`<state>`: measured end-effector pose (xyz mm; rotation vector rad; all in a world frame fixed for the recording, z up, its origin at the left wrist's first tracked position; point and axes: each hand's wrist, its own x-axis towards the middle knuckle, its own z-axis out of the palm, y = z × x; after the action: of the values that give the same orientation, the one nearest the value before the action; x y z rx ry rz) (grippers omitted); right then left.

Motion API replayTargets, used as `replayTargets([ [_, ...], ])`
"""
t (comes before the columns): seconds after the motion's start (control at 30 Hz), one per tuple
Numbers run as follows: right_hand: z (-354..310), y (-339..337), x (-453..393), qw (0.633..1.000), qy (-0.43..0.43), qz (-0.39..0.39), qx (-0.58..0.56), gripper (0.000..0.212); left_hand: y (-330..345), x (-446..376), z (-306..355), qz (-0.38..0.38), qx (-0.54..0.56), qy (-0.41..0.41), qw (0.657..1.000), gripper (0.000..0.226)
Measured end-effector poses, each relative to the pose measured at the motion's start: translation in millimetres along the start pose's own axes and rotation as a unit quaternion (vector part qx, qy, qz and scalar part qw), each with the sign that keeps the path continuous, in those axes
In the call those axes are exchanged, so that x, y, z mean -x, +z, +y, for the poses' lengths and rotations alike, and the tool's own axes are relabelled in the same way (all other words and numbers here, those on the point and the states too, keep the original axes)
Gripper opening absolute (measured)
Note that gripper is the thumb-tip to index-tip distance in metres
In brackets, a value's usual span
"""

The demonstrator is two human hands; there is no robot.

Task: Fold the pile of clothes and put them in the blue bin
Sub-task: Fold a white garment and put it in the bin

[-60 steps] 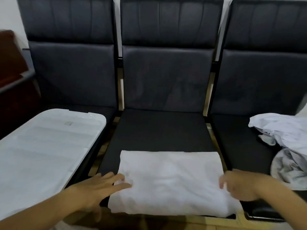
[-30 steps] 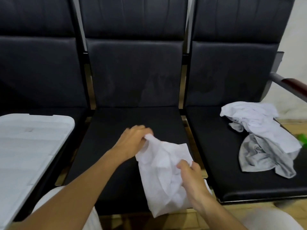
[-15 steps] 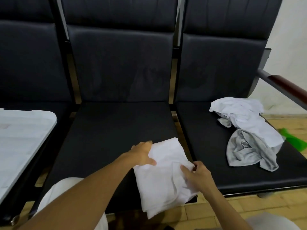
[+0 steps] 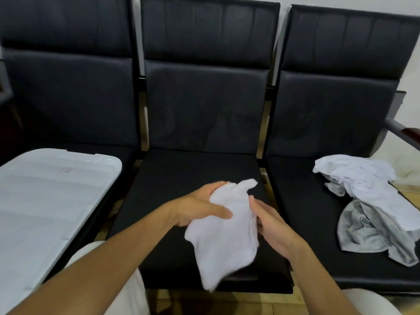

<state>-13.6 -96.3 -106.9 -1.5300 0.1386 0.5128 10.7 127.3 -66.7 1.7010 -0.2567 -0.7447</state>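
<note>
A folded white garment (image 4: pixel 225 233) hangs in the air above the middle black seat (image 4: pixel 181 178). My left hand (image 4: pixel 200 208) grips its upper part, thumb across the front and fingers behind. My right hand (image 4: pixel 270 221) lies against the garment's right edge with its fingers fairly straight. A pile of clothes (image 4: pixel 366 201), white on top and grey below, lies crumpled on the right seat. The white lid (image 4: pixel 45 201) of a container covers the left seat. No blue part of a bin shows.
Three black padded chairs stand in a row with tall backs (image 4: pixel 204 87). An armrest (image 4: pixel 406 133) sticks out at the far right. Wooden floor (image 4: pixel 227 303) shows below the seat fronts, between my light-trousered knees.
The white garment went from lying flat on the middle seat to folded narrower and lifted off it in my left hand. The camera swung right, then back left.
</note>
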Motion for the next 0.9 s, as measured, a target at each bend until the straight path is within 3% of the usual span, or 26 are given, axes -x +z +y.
replayTargets([
  [0.07, -21.4, 26.8, 3.9, 0.994, -0.031, -0.106, -0.016, 0.042, -17.5, 32.6, 8.5, -0.003, 0.027, 0.047, 0.999, 0.046],
  [0.13, -39.7, 58.6, 4.2, 0.983, -0.061, -0.171, 0.012, 0.043, -35.3, 71.1, 13.5, 0.02, 0.036, 0.072, 0.997, 0.045],
  [0.23, -64.3, 108.3, 4.8, 0.965, -0.11, -0.199, 0.127, 0.054, -60.3, 138.8, 22.6, 0.087, 0.018, 0.095, 0.991, 0.044],
  [0.33, -85.2, 156.3, 11.2, 0.942, -0.158, -0.216, 0.201, 0.047, -85.5, 220.3, 21.5, 0.224, -0.004, 0.091, 0.97, 0.048],
  [0.4, -98.6, 199.4, 20.3, 0.91, -0.234, -0.23, 0.255, 0.042, -96.7, 279.3, 13.1, 0.293, -0.053, 0.071, 0.952, 0.051],
  [0.5, -110.3, 278.4, 40.4, 0.843, -0.339, -0.255, 0.331, 0.026, -97.0, 349.6, -9.0, 0.377, -0.107, 0.005, 0.92, 0.039],
  [0.6, -102.3, 360.3, 62.7, 0.775, -0.394, -0.308, 0.386, 0.03, -85.2, 402.6, -41.3, 0.46, -0.054, -0.011, 0.886, 0.037],
  [0.67, -89.5, 403.1, 73.0, 0.738, -0.384, -0.359, 0.423, 0.033, -78.9, 438.9, -67.1, 0.505, 0.038, 0.001, 0.862, 0.039],
  [0.77, -64.3, 447.8, 84.0, 0.687, -0.318, -0.433, 0.488, 0.052, -67.8, 497.9, -114.7, 0.531, 0.092, -0.021, 0.842, 0.037],
  [0.83, -40.8, 471.7, 88.4, 0.641, -0.307, -0.488, 0.507, 0.03, -57.6, 530.0, -151.7, 0.539, 0.112, -0.045, 0.834, 0.04],
  [0.9, -11.3, 496.6, 94.4, 0.616, -0.3, -0.513, 0.518, 0.009, -46.0, 556.0, -188.1, 0.54, 0.124, -0.065, 0.83, 0.037],
])
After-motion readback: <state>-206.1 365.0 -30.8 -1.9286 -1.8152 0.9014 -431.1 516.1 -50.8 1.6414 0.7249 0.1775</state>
